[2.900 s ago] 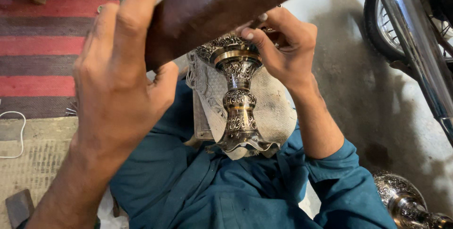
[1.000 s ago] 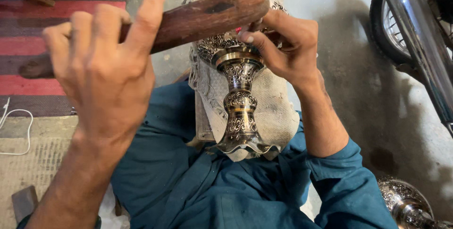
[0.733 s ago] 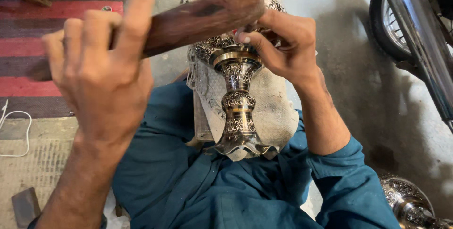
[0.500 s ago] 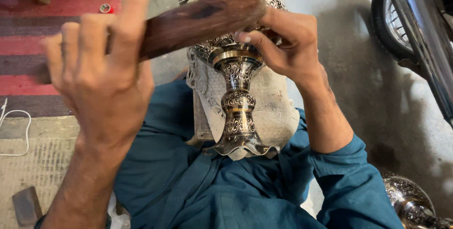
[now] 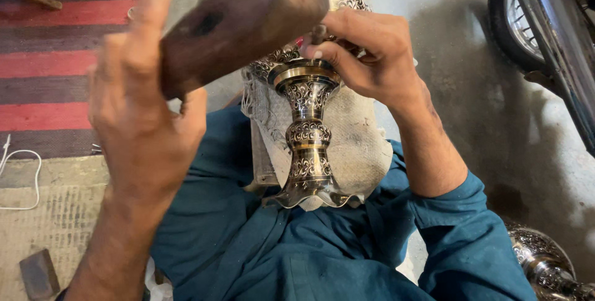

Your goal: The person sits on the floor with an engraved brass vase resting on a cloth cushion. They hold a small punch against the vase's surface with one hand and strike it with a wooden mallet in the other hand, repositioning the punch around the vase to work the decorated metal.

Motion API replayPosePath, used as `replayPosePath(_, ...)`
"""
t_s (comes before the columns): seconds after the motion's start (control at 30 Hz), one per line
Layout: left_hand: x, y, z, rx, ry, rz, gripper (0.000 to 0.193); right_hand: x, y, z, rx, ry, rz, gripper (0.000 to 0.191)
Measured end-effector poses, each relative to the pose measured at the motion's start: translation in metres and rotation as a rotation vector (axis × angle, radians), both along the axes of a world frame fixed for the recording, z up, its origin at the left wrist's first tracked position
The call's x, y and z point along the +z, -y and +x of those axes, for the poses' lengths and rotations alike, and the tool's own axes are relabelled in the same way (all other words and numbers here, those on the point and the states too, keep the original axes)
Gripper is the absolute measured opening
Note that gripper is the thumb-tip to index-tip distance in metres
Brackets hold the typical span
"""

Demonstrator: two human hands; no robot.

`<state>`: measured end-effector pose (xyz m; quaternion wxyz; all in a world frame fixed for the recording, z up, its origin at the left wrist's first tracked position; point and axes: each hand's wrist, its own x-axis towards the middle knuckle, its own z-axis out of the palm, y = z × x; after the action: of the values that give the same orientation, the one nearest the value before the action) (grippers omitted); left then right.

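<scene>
An engraved brass vase [image 5: 308, 137] with a flared scalloped foot lies on a pale worn cloth [image 5: 356, 146] across my lap, foot toward me. My left hand [image 5: 139, 118] grips a thick dark wooden mallet [image 5: 245, 19], raised above the vase's upper body. My right hand [image 5: 365, 53] pinches a small dark punch [image 5: 318, 33] against the vase near its neck, fingers resting on the metal. The vase's top is hidden behind the mallet and my right hand.
A red and dark striped mat [image 5: 68, 47] lies at the left. A motorcycle wheel and frame [image 5: 545, 34] stand at the upper right. Another engraved metal piece [image 5: 545, 264] sits at the lower right. A white cable [image 5: 18, 171] and a small dark block [image 5: 38, 273] lie at the left.
The mallet has swung up and to the right, closer to the camera, over the vase. My right hand has stayed on the vase neck.
</scene>
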<state>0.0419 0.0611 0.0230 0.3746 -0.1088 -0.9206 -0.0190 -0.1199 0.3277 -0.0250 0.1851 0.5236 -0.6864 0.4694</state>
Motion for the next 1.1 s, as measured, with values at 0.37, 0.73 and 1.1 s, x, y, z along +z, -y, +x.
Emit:
replayPosePath(0.37, -0.007, 0.002, 0.001, 0.131, -0.013, -0.091, 0.082, 0.004, -0.003, 0.0, 0.022, 0.004, 0.02, 0.013)
replayPosePath(0.73, -0.013, 0.004, 0.0, 0.145, -0.005, -0.066, 0.083, 0.01, -0.003, -0.004, 0.062, 0.002, 0.04, 0.016)
replayPosePath(1.1, 0.004, -0.013, -0.008, 0.225, 0.002, -0.175, 0.068, 0.02, -0.006, -0.002, 0.1, 0.012, 0.076, 0.02)
